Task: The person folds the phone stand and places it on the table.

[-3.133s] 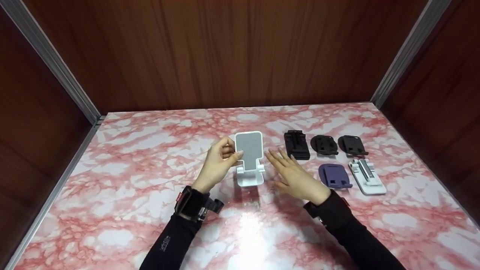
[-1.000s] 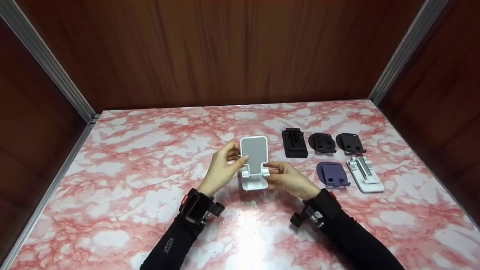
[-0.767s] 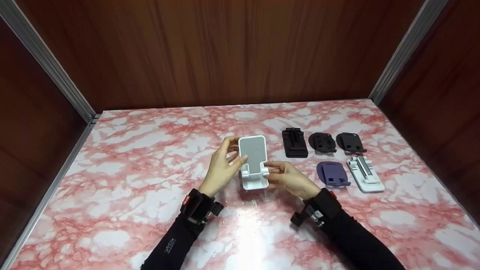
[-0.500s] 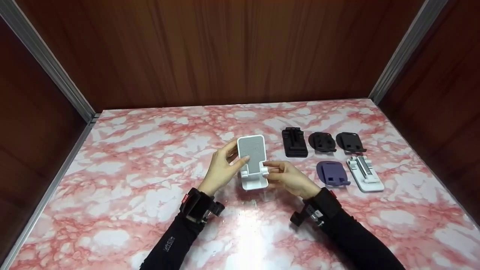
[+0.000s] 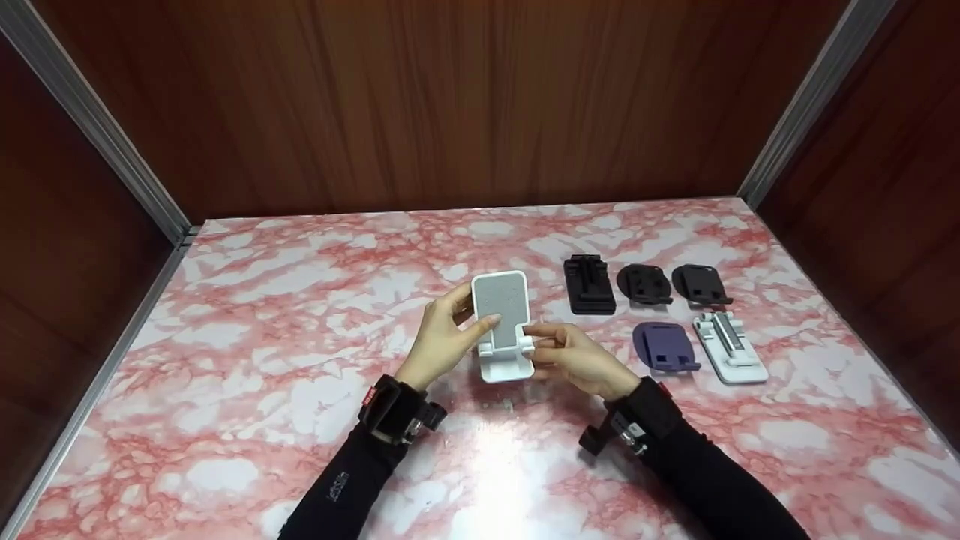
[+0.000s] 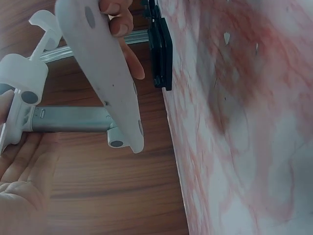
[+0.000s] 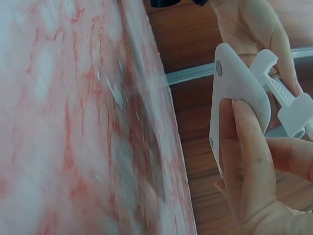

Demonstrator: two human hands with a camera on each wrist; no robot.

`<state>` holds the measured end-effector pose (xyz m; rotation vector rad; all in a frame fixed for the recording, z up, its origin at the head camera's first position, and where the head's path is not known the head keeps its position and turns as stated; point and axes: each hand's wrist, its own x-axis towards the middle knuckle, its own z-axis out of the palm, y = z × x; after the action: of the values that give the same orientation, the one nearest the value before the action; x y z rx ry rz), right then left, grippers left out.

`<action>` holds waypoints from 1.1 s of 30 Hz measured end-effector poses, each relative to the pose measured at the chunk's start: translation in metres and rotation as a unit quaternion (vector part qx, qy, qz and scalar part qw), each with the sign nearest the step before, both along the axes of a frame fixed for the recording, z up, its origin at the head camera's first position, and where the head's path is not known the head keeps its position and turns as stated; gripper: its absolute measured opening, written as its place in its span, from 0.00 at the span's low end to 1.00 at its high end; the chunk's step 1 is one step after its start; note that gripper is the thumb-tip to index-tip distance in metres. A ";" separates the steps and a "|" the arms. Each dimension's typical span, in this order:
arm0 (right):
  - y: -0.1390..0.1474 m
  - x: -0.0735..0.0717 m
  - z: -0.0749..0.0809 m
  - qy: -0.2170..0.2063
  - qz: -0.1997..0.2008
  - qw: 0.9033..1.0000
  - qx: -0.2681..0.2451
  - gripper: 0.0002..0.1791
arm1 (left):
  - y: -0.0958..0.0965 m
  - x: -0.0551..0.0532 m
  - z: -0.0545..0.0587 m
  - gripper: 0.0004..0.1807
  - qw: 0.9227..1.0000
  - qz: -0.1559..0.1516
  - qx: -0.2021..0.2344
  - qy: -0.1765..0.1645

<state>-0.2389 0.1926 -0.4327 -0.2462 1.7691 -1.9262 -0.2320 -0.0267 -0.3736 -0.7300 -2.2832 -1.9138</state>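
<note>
A white phone stand (image 5: pixel 501 296) with a grey pad is held above the table by both hands. My left hand (image 5: pixel 444 336) grips the upper panel from the left, thumb on the grey pad and fingers behind. My right hand (image 5: pixel 583 361) holds the base from the right. In the left wrist view, a silver arm (image 6: pixel 73 119) joins the panel to the white base plate (image 6: pixel 105 73). Fingers of my right hand (image 7: pixel 252 166) press under the base plate (image 7: pixel 240 81) in the right wrist view. The left hand (image 7: pixel 257 32) shows behind the stand there.
On the right of the marbled table (image 5: pixel 262 315) lie folded stands: a black one (image 5: pixel 590 285), two dark rounded ones (image 5: pixel 645 285) (image 5: pixel 701 285), a purple one (image 5: pixel 666 347) and a white one (image 5: pixel 731 349). Wooden walls (image 5: pixel 480 105) enclose the table's back and sides.
My right hand has gone from spread and apart to holding the base. Over the last second the stand's upper panel has shifted slightly left; both hands keep hold.
</note>
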 end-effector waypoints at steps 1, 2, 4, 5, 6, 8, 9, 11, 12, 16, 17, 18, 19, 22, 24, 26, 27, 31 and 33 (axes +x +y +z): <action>0.000 0.001 0.000 0.000 0.000 1.000 -0.002 0.30 | 0.000 0.000 0.000 0.22 1.000 0.001 -0.002 0.001; -0.001 0.001 0.001 -0.001 -0.001 1.000 -0.003 0.30 | 0.000 0.000 0.000 0.22 1.000 0.003 -0.003 0.004; -0.002 0.002 0.001 -0.002 -0.002 1.000 -0.005 0.31 | 0.000 0.000 0.000 0.22 1.000 0.007 -0.008 0.010; -0.003 0.002 0.001 -0.003 -0.003 1.000 -0.006 0.31 | 0.000 -0.001 -0.001 0.22 1.000 0.010 -0.011 0.013; -0.003 0.003 0.002 -0.003 -0.004 1.000 -0.007 0.31 | 0.000 -0.003 -0.003 0.22 1.000 0.013 -0.012 0.014; -0.004 0.003 0.002 -0.004 -0.004 1.000 -0.010 0.31 | 0.000 -0.008 -0.010 0.22 1.000 0.019 -0.015 0.017; -0.004 0.004 0.002 -0.004 -0.004 1.000 -0.013 0.31 | 0.000 -0.011 -0.014 0.23 0.999 0.022 -0.015 0.018; -0.004 0.004 0.003 -0.004 -0.007 1.000 -0.018 0.31 | 0.000 -0.015 -0.021 0.23 0.999 0.029 -0.015 0.022; -0.004 0.004 0.003 -0.002 -0.006 1.000 -0.021 0.30 | 0.000 -0.017 -0.024 0.24 0.999 0.032 -0.014 0.025; -0.005 0.004 0.004 0.003 -0.002 1.000 -0.029 0.30 | 0.000 -0.019 -0.028 0.23 0.997 0.047 -0.020 0.053; -0.005 0.004 0.004 0.003 0.000 1.000 -0.030 0.30 | -0.001 -0.019 -0.029 0.23 0.997 0.050 -0.023 0.062; -0.005 0.004 0.004 0.003 0.001 1.000 -0.031 0.30 | -0.001 -0.020 -0.029 0.22 0.996 0.054 -0.026 0.069; -0.005 0.004 0.004 0.003 0.002 1.000 -0.030 0.31 | -0.001 -0.020 -0.029 0.22 0.995 0.057 -0.029 0.077; -0.006 0.005 0.005 0.004 0.003 1.000 -0.028 0.32 | -0.001 -0.020 -0.029 0.21 0.992 0.068 -0.042 0.096; -0.006 0.005 0.006 0.007 0.002 1.000 -0.024 0.33 | -0.001 -0.020 -0.029 0.20 0.990 0.074 -0.052 0.108; -0.006 0.006 0.007 0.010 0.001 1.000 -0.020 0.33 | -0.001 -0.020 -0.029 0.19 0.988 0.079 -0.058 0.118; -0.006 0.006 0.007 0.011 0.003 1.000 -0.020 0.33 | -0.001 -0.020 -0.029 0.18 0.987 0.081 -0.059 0.123; -0.006 0.007 0.008 0.013 0.001 1.000 -0.017 0.34 | -0.001 -0.021 -0.029 0.17 0.985 0.085 -0.054 0.139; -0.007 0.007 0.008 0.013 0.001 1.000 -0.014 0.34 | -0.001 -0.021 -0.029 0.17 0.984 0.090 -0.053 0.147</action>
<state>-0.2324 0.1859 -0.4247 -0.2852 1.7587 -1.9551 -0.2529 -0.0274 -0.4027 -0.7324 -2.1948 -1.5064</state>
